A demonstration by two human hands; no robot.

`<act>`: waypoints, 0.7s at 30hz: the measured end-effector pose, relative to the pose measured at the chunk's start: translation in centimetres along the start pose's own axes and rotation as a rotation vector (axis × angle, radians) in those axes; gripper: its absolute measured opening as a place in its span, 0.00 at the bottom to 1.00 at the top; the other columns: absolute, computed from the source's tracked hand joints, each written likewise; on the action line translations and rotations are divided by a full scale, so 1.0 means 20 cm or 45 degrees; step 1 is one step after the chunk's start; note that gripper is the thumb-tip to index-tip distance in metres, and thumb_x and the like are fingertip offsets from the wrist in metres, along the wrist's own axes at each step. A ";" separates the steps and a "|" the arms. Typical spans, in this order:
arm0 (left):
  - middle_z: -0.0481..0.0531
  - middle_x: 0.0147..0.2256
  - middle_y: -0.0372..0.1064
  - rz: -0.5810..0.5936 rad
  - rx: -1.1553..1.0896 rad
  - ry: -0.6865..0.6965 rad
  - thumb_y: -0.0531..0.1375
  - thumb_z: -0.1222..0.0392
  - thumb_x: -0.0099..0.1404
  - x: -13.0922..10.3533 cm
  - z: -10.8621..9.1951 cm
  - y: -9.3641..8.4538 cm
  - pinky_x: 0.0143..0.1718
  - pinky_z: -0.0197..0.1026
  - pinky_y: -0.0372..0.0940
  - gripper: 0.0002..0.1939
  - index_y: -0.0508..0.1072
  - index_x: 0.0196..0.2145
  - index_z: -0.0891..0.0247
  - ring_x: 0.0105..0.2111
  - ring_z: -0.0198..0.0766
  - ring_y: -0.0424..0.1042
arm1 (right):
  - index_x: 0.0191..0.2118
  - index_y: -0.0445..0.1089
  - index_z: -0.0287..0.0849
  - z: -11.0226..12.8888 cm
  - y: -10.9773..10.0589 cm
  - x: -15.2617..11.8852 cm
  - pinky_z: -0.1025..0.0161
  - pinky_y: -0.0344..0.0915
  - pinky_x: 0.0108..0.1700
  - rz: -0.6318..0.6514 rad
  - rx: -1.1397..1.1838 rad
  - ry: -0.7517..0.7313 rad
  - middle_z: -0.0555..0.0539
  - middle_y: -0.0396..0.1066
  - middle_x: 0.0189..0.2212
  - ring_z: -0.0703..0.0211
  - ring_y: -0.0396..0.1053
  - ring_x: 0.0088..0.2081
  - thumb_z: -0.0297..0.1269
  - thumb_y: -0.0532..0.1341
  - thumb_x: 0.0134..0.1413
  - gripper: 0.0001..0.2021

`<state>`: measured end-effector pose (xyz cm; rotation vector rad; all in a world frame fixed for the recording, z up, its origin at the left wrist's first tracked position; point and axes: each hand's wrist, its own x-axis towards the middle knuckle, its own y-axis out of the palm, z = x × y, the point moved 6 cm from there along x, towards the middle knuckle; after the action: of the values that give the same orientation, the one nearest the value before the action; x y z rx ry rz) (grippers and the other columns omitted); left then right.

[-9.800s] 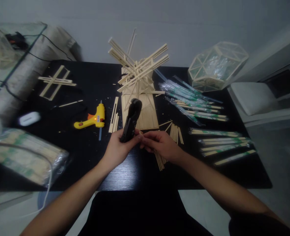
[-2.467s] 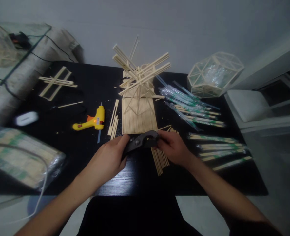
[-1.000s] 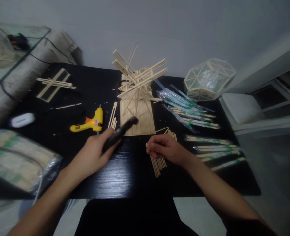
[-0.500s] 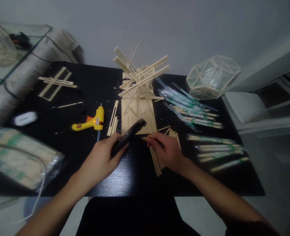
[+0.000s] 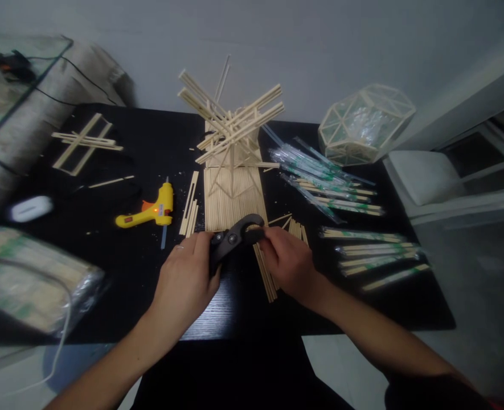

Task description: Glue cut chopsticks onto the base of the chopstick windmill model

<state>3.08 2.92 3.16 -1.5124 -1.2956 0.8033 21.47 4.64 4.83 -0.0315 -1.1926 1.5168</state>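
My left hand [image 5: 187, 273] is wrapped round the handles of black pruning shears [image 5: 233, 238], whose curved jaws point right. At the jaws, my right hand [image 5: 290, 259] is closed in a pinch on a thin wooden stick [image 5: 252, 227]; only a small bit of the stick shows. Under and beside my right hand lie several loose wooden sticks [image 5: 266, 276]. Just beyond the shears is a flat panel of sticks [image 5: 232, 202] laid side by side. A windmill-like stick model [image 5: 234, 131] with crossed blades stands on its far part.
A yellow glue gun [image 5: 151, 210] lies left of the panel, near short sticks [image 5: 191, 213]. Farther left are a crossed stick frame [image 5: 83, 142], a white case [image 5: 30, 209] and a wrapped bundle [image 5: 25, 279]. On the right are packaged chopsticks [image 5: 363, 236] and a faceted clear container [image 5: 367, 125].
My left hand has turned the shears and brought their jaws to the stick at my right fingertips. The whole view has shifted slightly.
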 end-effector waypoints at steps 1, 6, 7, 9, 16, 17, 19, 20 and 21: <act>0.59 0.39 0.73 0.006 0.005 -0.006 0.57 0.65 0.68 0.00 0.00 0.00 0.38 0.50 0.70 0.12 0.68 0.49 0.64 0.38 0.51 0.75 | 0.44 0.71 0.39 0.00 0.00 0.00 0.64 0.74 0.42 0.002 -0.002 0.011 0.45 0.77 0.34 0.58 0.77 0.36 0.26 0.55 0.73 0.08; 0.61 0.39 0.72 0.004 0.084 -0.038 0.57 0.63 0.69 0.01 -0.01 0.00 0.37 0.50 0.69 0.10 0.68 0.48 0.65 0.38 0.52 0.74 | 0.45 0.72 0.41 -0.02 0.01 -0.01 0.62 0.74 0.42 0.041 -0.028 0.067 0.45 0.79 0.36 0.57 0.78 0.38 0.27 0.53 0.74 0.10; 0.61 0.39 0.72 -0.003 0.096 -0.036 0.57 0.62 0.69 0.01 -0.01 0.00 0.38 0.50 0.69 0.10 0.68 0.48 0.65 0.38 0.52 0.74 | 0.45 0.72 0.41 -0.02 0.01 -0.01 0.62 0.74 0.42 0.041 -0.036 0.073 0.45 0.79 0.36 0.57 0.78 0.38 0.27 0.53 0.74 0.10; 0.61 0.40 0.72 -0.007 0.105 -0.032 0.57 0.63 0.69 0.01 -0.01 0.00 0.38 0.50 0.69 0.11 0.68 0.49 0.65 0.39 0.52 0.74 | 0.44 0.72 0.41 -0.02 0.01 -0.01 0.62 0.74 0.42 0.035 -0.056 0.073 0.45 0.78 0.35 0.58 0.78 0.37 0.28 0.53 0.75 0.11; 0.60 0.39 0.72 0.030 0.155 -0.059 0.57 0.61 0.71 0.01 -0.01 0.00 0.37 0.49 0.68 0.10 0.68 0.48 0.65 0.37 0.50 0.73 | 0.42 0.72 0.40 -0.01 0.00 -0.01 0.65 0.72 0.39 -0.009 -0.124 0.032 0.46 0.78 0.32 0.59 0.77 0.34 0.28 0.54 0.75 0.10; 0.60 0.39 0.72 0.024 0.164 -0.054 0.57 0.61 0.71 0.01 -0.02 0.00 0.37 0.49 0.68 0.09 0.68 0.48 0.65 0.36 0.50 0.73 | 0.41 0.72 0.40 -0.01 0.00 -0.01 0.65 0.71 0.39 -0.014 -0.136 0.026 0.46 0.78 0.31 0.59 0.77 0.34 0.28 0.54 0.75 0.10; 0.59 0.37 0.71 0.016 0.181 -0.045 0.58 0.62 0.70 0.01 -0.02 0.00 0.36 0.48 0.68 0.08 0.67 0.47 0.64 0.36 0.50 0.73 | 0.41 0.73 0.39 -0.01 0.00 -0.01 0.65 0.71 0.38 -0.014 -0.137 0.029 0.46 0.78 0.31 0.60 0.77 0.33 0.28 0.55 0.75 0.10; 0.59 0.37 0.71 0.016 0.187 -0.039 0.58 0.62 0.70 0.01 -0.02 0.00 0.37 0.48 0.68 0.08 0.67 0.46 0.64 0.36 0.50 0.73 | 0.42 0.73 0.39 -0.01 0.01 -0.02 0.65 0.71 0.38 -0.011 -0.127 0.036 0.46 0.78 0.31 0.60 0.77 0.33 0.28 0.55 0.75 0.10; 0.59 0.37 0.71 0.017 0.192 -0.033 0.58 0.63 0.70 0.01 -0.02 0.00 0.36 0.48 0.68 0.07 0.67 0.45 0.64 0.36 0.50 0.73 | 0.42 0.74 0.39 -0.01 0.01 -0.02 0.64 0.71 0.38 -0.008 -0.113 0.046 0.46 0.79 0.31 0.60 0.77 0.33 0.29 0.55 0.75 0.10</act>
<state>3.56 3.01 3.31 -1.3957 -1.2169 0.9114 21.62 4.57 4.39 -0.1137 -1.2298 1.4510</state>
